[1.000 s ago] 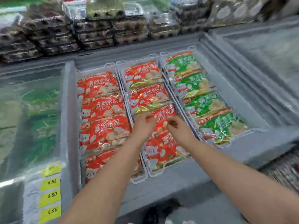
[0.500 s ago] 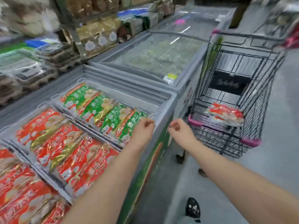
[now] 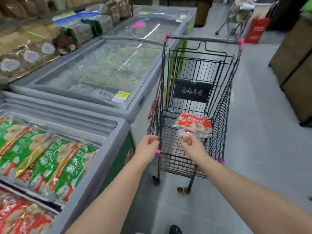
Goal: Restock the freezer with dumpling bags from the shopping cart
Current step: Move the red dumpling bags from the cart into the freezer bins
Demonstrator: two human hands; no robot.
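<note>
A black wire shopping cart (image 3: 224, 102) with pink corner caps stands in the aisle to the right of the open freezer (image 3: 108, 149). One red dumpling bag (image 3: 194, 123) lies in the cart's basket. My right hand (image 3: 192, 146) reaches over the cart's near edge, fingers loosely curled, fingertips just short of the bag's near corner; I cannot tell whether they touch it. My left hand (image 3: 147, 146) hovers at the cart's near left corner, loosely curled and holding nothing. In the freezer, green dumpling bags (image 3: 42, 162) fill one bin and red dumpling bags (image 3: 20, 217) the one beside it.
A second freezer (image 3: 101, 70) with a shut glass lid stands behind the open one, to the left of the cart. Packaged goods line the shelf (image 3: 30, 48) at far left. Brown boxes (image 3: 295, 73) stand to the right of the aisle. A shoe (image 3: 175, 229) shows at the bottom edge.
My view swung right from the freezer bins to the cart. Both hands left the red bags in the freezer and moved to the cart, the right one reaching in toward the bag.
</note>
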